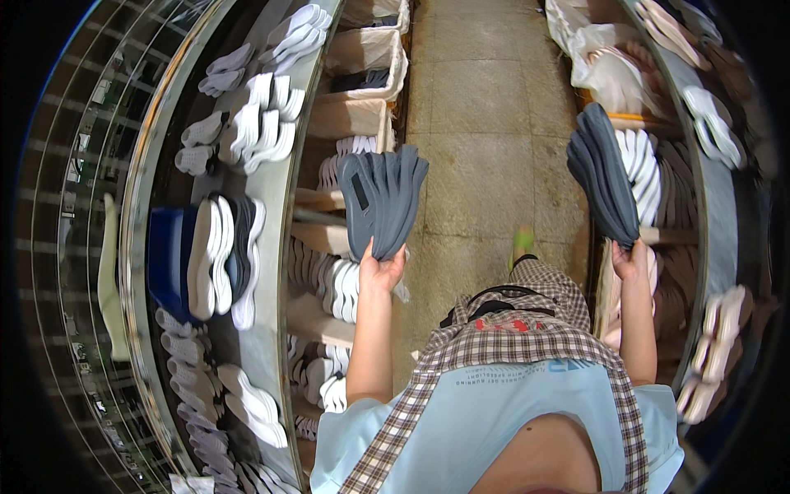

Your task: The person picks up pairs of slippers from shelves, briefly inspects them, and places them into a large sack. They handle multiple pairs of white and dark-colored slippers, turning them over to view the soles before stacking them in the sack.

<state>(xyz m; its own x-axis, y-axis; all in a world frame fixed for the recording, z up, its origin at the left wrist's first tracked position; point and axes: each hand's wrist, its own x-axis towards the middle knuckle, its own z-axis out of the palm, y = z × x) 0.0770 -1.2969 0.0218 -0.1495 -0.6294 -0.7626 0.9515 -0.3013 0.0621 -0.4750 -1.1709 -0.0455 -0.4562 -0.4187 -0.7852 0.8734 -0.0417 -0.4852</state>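
Note:
My left hand (383,267) grips the lower ends of a fanned bundle of dark grey shoe soles (380,198), held up beside the left shelving. The front sole of that bundle has a black rectangular patch. On the other side, my right hand (630,260) closes around the ends of a second bundle of dark grey soles (601,177), tilted and pressed close together. This bundle hangs in front of white soles (638,169) on the right shelf and hides part of them. Both arms reach outward, one to each side of the aisle.
Metal shelf tops run along both sides, the left one carrying white soles (263,123) and a blue bin (173,259). Lined bins (362,58) of soles stand beyond my left hand. A plastic-lined bin (605,70) is at the far right. Tiled floor (473,107) lies between.

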